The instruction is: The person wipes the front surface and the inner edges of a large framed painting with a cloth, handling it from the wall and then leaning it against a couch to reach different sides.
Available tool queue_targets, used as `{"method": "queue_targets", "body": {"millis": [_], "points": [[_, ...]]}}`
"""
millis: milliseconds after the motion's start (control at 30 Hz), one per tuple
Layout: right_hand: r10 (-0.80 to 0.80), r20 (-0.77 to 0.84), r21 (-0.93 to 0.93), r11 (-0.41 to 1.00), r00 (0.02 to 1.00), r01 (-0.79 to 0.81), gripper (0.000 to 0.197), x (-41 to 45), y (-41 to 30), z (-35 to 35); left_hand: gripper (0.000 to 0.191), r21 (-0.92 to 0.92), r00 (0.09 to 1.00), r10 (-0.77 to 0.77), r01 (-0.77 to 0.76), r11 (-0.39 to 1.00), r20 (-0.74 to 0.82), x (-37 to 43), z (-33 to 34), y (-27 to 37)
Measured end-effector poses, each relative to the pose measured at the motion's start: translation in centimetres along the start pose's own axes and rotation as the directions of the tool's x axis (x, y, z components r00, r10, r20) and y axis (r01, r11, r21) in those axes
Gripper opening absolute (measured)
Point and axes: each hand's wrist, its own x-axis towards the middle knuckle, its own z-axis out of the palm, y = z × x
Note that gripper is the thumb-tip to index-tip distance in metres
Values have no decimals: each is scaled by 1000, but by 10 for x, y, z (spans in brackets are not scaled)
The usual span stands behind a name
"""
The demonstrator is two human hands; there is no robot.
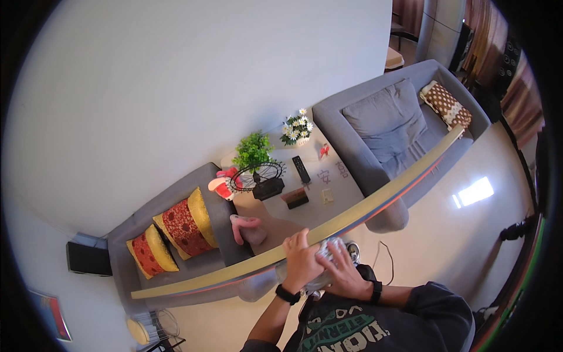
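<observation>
A long, narrow pale-yellow bar (380,202) with blue and orange edging crosses in front of me, tilted up to the right. My left hand (301,262) grips it near the middle, fingers over its upper side. Close beside it, my right hand (345,273) holds crumpled silvery-grey material (330,247) against the bar's near side. Both hands partly cover this material, and whether it is cloth, foil or plastic is unclear. I wear a black band on each wrist.
Beyond the bar stands a low table (281,211) with a potted green plant (254,149), white daisies (298,128), a black remote (301,169) and a small Ferris-wheel ornament (268,187). Grey sofas flank it, one with a grey cushion (385,110), the other with red-and-gold cushions (187,224). A cable (390,259) lies on the floor.
</observation>
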Motion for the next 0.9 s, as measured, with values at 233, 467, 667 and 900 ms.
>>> {"method": "queue_targets", "body": {"millis": [233,467,667,900], "points": [[50,-394,-67,994,918,-83,59,-1,-15,21,50,-192,998,60,-57,980,14,-13,-8,-3],[128,-827,-29,963,547,-269,60,-12,-3,-119,72,-371,995,82,-55,927,56,-19,-10,-12],[28,-269,-470,869,963,-156,61,36,23,-145,81,-377,992,73,-30,926,101,-22,-12,-6],[41,6,-264,964,999,-38,53,55,72,-130,66,-260,1000,-14,21,965,28,-53,-43,-41]]}}
